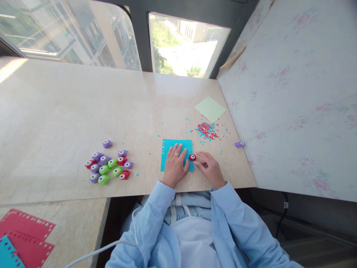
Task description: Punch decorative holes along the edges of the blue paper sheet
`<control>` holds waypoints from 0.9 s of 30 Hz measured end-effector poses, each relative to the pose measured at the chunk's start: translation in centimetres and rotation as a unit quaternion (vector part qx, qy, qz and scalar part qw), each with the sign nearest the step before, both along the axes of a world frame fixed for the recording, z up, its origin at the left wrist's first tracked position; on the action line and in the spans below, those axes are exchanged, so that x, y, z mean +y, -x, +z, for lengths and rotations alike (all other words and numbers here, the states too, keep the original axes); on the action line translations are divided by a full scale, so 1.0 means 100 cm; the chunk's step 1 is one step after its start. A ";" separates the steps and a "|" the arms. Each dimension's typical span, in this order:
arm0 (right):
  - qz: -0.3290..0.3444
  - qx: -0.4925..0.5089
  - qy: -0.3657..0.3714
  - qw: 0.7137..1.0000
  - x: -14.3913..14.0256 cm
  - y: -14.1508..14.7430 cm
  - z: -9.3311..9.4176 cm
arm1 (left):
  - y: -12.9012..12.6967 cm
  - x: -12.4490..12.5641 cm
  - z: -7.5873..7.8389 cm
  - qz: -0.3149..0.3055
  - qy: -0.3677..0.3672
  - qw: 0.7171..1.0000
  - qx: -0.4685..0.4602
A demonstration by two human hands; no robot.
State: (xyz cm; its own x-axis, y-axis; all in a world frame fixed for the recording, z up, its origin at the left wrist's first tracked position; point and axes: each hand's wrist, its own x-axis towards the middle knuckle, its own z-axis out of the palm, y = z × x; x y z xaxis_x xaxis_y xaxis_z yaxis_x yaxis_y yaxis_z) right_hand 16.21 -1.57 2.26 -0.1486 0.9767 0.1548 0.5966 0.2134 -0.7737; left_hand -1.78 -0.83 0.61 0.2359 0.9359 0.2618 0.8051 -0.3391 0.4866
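A turquoise paper square (173, 147) lies on the marble table near its front edge. My left hand (175, 165) rests flat on it, fingers spread, a ring on one finger. At the sheet's right edge sits a small red paper punch (192, 157). My right hand (209, 168) is beside it, with the fingertips touching the punch. Small holes run along the sheet's top edge.
A cluster of several purple, green and red punches (109, 166) lies to the left. A pale green sheet (210, 108) and a heap of red and turquoise confetti (208, 130) lie at the back right, with a lone purple punch (239, 144) near the wall. Punched red sheets (25, 232) lie bottom left.
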 end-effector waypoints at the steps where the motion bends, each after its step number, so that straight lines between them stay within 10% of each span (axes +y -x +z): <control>1: -0.002 0.004 0.004 1.000 -0.002 0.000 0.003 | 0.000 0.000 0.000 0.000 0.000 1.000 0.000; 13: -0.025 0.073 0.190 0.979 -0.023 -0.021 0.017 | -0.001 0.000 0.001 0.006 -0.002 1.000 -0.013; 27: 0.049 -0.066 0.382 0.920 0.057 0.002 0.057 | 0.000 -0.001 0.001 0.002 -0.001 1.000 -0.014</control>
State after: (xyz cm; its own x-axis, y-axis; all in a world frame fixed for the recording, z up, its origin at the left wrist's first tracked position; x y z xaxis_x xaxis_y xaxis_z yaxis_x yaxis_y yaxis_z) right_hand 16.06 4.18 7.96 -0.2102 0.7735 -0.5980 0.7024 -0.3060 -0.6427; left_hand -1.81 -0.94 0.73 0.2247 0.9365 0.2693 0.7928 -0.3364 0.5082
